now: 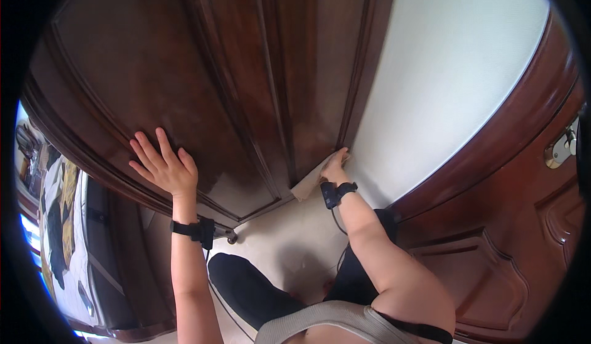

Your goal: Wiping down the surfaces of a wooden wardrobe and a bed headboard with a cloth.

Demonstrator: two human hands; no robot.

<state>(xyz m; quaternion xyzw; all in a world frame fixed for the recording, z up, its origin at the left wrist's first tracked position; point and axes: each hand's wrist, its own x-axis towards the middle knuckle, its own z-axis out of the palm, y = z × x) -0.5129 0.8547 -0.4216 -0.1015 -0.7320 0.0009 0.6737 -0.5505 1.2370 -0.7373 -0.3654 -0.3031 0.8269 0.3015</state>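
- Dark brown wardrobe [135, 55]: it fills the upper left and middle, its panelled front reaching from the left side to the pale wall.
- Pale wall [462, 55]: it stands just beside the wardrobe's right edge.
- Brown door [443, 245]: it is on the right, with a metal lock [559, 151] near the picture's rim.
- Bed [72, 245], or what looks like one: beyond the wardrobe's left edge, with patterned fabric lying on it.
- Pale floor [265, 236]: it shows between the wardrobe's bottom edge and the person's bent knees.
- Tan cloth [306, 186], as it seems: at the wardrobe's bottom edge, toward its right corner. Its long axis follows that edge, slanting from lower left up to the corner by the wall. It lies right of the left hand and slightly lower, well apart from it; the right hand is nearer, touching the upper right end.
- Left hand [165, 170]: spread flat against the wardrobe front, fingers apart, holding nothing, near the lower left edge.
- Right hand [333, 168]: over the cloth at the bottom right corner, well apart from the other hand; whether it grips or only presses, I cannot tell.
- Black wristbands [196, 231]: one on each wrist, with cables.
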